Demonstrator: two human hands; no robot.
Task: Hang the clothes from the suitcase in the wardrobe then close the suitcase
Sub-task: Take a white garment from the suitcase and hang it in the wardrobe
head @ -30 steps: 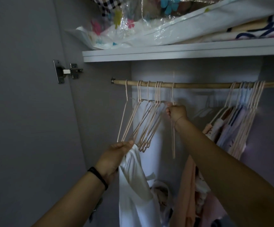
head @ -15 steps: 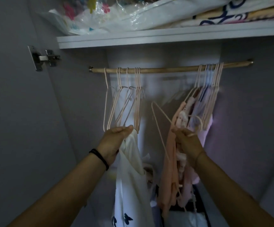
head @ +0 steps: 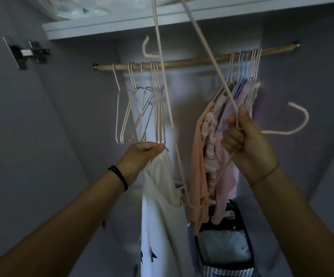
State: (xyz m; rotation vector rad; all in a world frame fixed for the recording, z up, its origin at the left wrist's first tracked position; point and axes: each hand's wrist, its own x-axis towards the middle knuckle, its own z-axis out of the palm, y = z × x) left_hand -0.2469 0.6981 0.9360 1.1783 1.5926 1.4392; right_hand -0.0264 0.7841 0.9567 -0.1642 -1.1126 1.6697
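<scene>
The left forearm and right forearm are bare. A doubled black band, like a hair tie, circles the wrist behind the left hand. A thin tan cord bracelet sits behind the right hand.

Top edge crops held hangers; white garment btm cut off.

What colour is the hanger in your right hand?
Pale pink. The hanger in the right hand shows best in the head view.
</scene>
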